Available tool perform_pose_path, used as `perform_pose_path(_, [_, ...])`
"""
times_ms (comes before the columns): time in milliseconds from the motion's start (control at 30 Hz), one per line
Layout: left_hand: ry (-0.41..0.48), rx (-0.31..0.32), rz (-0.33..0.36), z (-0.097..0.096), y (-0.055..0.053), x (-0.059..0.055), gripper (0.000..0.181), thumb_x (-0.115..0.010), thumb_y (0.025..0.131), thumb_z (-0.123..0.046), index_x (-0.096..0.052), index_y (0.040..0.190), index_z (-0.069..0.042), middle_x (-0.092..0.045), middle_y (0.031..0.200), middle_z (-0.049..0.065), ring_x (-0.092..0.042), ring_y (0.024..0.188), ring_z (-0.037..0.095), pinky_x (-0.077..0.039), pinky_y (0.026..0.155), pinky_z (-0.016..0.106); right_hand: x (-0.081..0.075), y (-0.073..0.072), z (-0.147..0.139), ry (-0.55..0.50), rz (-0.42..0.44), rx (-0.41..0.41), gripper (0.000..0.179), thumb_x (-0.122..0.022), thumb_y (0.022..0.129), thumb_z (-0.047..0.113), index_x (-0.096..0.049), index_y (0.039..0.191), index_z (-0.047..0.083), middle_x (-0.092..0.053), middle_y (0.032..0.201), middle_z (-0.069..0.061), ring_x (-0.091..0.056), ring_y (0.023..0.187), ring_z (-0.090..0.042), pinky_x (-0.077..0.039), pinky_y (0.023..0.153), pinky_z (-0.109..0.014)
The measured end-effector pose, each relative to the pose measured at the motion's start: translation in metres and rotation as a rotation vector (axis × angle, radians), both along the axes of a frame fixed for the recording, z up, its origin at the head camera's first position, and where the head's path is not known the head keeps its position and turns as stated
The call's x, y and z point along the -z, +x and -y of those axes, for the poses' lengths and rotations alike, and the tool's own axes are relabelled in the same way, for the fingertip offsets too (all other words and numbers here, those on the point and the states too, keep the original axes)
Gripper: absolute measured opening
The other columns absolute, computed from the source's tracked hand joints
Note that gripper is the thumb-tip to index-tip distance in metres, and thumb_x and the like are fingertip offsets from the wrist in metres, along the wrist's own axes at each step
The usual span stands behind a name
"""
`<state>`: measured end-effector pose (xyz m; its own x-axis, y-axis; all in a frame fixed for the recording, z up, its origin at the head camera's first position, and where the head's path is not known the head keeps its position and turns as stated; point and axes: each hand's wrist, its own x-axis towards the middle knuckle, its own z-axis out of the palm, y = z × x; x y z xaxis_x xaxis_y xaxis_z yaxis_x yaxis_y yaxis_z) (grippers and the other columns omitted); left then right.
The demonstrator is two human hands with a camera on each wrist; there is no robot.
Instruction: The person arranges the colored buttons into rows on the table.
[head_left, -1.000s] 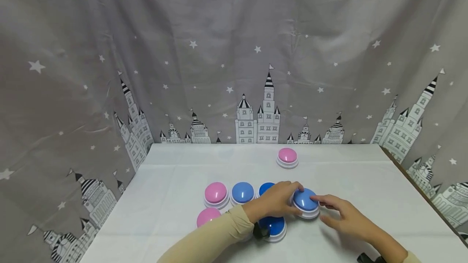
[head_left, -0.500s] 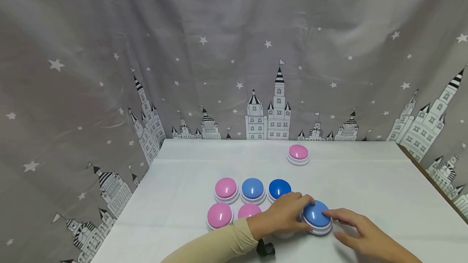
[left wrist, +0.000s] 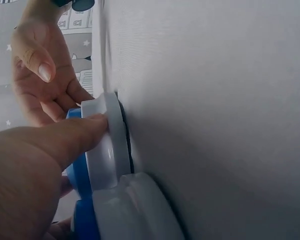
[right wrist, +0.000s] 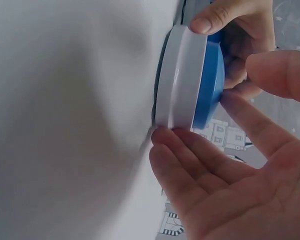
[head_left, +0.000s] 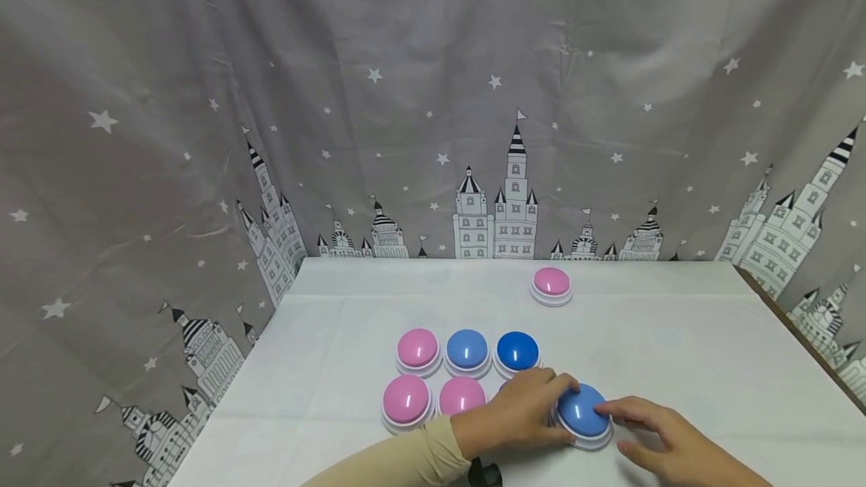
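A light-blue dome push button [head_left: 583, 409] with a white round base lies on the white table at the right of the group. My left hand [head_left: 519, 413] holds it from the left, thumb on the base's near side. At its right, my right hand [head_left: 666, 438] touches the base with extended fingertips, and its index finger reaches the dome; the thumb stands off. In the left wrist view, another button's white base [left wrist: 127, 215] with a blue top meets the held one. From the head, the left hand mostly covers that button.
Behind stand pink [head_left: 417, 348], light-blue [head_left: 467, 349] and dark-blue [head_left: 517, 351] buttons in a row. Two pink buttons, left [head_left: 406, 399] and right [head_left: 462, 395], sit nearer. A lone pink button [head_left: 551, 282] is at the back. A grey castle-print curtain [head_left: 406, 96] hangs behind the table.
Both hands have moved nearer to the person with the light-blue button, which came in front of the back row's line. The head view has also shifted.
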<state>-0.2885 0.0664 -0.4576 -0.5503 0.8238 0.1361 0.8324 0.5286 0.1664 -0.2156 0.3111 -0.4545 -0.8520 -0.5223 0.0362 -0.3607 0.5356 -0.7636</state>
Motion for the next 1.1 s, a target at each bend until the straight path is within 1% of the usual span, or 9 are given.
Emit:
perform_pose_path(133, [-0.022, -0.017, 0.054, -0.002, -0.007, -0.007, 0.067, -0.065, 0.072, -0.06, -0.042, 0.125, -0.026, -0.053, 0.104, -0.013, -0.047, 0.094, 0.0, -0.04, 0.082, 0.017, -0.006, -0.01, -0.003, 0.019, -0.049, -0.046, 0.039, -0.056, 0.091, 0.024, -0.049, 0.129, 0.017, -0.054, 0.123, 0.0, -0.053, 0.108, -0.01, -0.045, 0.086, -0.022])
perform_pose_path(267, [-0.003, -0.059, 0.13, -0.005, -0.021, -0.023, 0.065, -0.063, 0.074, -0.059, -0.044, 0.124, -0.023, -0.056, 0.108, -0.009, -0.049, 0.097, 0.003, -0.042, 0.081, 0.019, -0.018, -0.029, -0.007, 0.068, -0.098, -0.022, 0.036, -0.054, 0.093, 0.025, -0.05, 0.126, 0.013, -0.056, 0.122, -0.004, -0.055, 0.105, -0.021, -0.048, 0.084, -0.032])
perform_pose_path(333, [0.022, -0.066, 0.129, -0.006, -0.031, -0.029, 0.06, -0.063, 0.077, -0.056, -0.045, 0.123, -0.021, -0.057, 0.109, -0.006, -0.05, 0.097, 0.004, -0.042, 0.081, 0.019, -0.022, -0.042, -0.008, 0.079, -0.103, 0.012, 0.036, -0.053, 0.093, 0.026, -0.05, 0.125, 0.011, -0.056, 0.121, -0.006, -0.055, 0.105, -0.026, -0.048, 0.084, -0.037])
perform_pose_path(433, [0.051, -0.09, 0.117, -0.009, -0.05, -0.033, 0.054, -0.062, 0.08, -0.052, -0.047, 0.121, -0.019, -0.058, 0.107, -0.004, -0.051, 0.096, 0.004, -0.042, 0.08, 0.019, -0.027, -0.062, -0.01, 0.083, -0.128, 0.048, 0.036, -0.054, 0.093, 0.025, -0.05, 0.124, 0.007, -0.056, 0.119, -0.011, -0.055, 0.104, -0.031, -0.046, 0.085, -0.043])
perform_pose_path(633, [0.094, -0.184, 0.148, -0.019, -0.09, -0.038, 0.05, -0.064, 0.081, -0.044, -0.05, 0.119, -0.015, -0.059, 0.109, 0.001, -0.053, 0.096, 0.007, -0.045, 0.08, 0.022, -0.024, -0.111, -0.01, 0.06, -0.179, 0.132, 0.037, -0.058, 0.09, 0.016, -0.049, 0.124, 0.003, -0.055, 0.118, -0.019, -0.054, 0.104, -0.035, -0.044, 0.087, -0.049])
perform_pose_path(733, [0.098, -0.24, 0.153, -0.025, -0.107, -0.037, 0.051, -0.065, 0.08, -0.042, -0.05, 0.12, -0.014, -0.059, 0.107, 0.0, -0.054, 0.094, 0.009, -0.046, 0.08, 0.024, -0.019, -0.131, -0.011, 0.024, -0.162, 0.162, 0.039, -0.057, 0.09, 0.013, -0.047, 0.125, 0.001, -0.053, 0.12, -0.023, -0.052, 0.107, -0.038, -0.042, 0.088, -0.051])
perform_pose_path(867, [0.091, -0.325, 0.151, -0.033, -0.126, -0.032, 0.053, -0.068, 0.078, -0.04, -0.05, 0.12, -0.013, -0.057, 0.102, 0.0, -0.054, 0.089, 0.011, -0.046, 0.08, 0.025, -0.011, -0.153, -0.01, -0.007, -0.123, 0.21, 0.043, -0.057, 0.09, 0.013, -0.044, 0.128, -0.002, -0.049, 0.123, -0.027, -0.05, 0.109, -0.041, -0.041, 0.091, -0.052])
perform_pose_path(967, [0.079, -0.389, 0.143, -0.038, -0.141, -0.029, 0.052, -0.071, 0.076, -0.038, -0.05, 0.117, -0.014, -0.056, 0.1, 0.0, -0.054, 0.087, 0.013, -0.045, 0.077, 0.026, -0.005, -0.171, -0.007, -0.015, -0.101, 0.251, 0.046, -0.057, 0.089, 0.012, -0.041, 0.13, -0.001, -0.046, 0.125, -0.029, -0.047, 0.112, -0.043, -0.039, 0.092, -0.052])
perform_pose_path(1100, [0.048, -0.445, 0.136, -0.04, -0.162, -0.025, 0.053, -0.073, 0.074, -0.036, -0.049, 0.114, -0.013, -0.055, 0.097, 0.002, -0.054, 0.087, 0.016, -0.046, 0.074, 0.028, 0.002, -0.198, 0.002, -0.033, -0.093, 0.274, 0.051, -0.06, 0.085, 0.005, -0.04, 0.132, 0.002, -0.044, 0.127, -0.03, -0.045, 0.115, -0.044, -0.037, 0.094, -0.054])
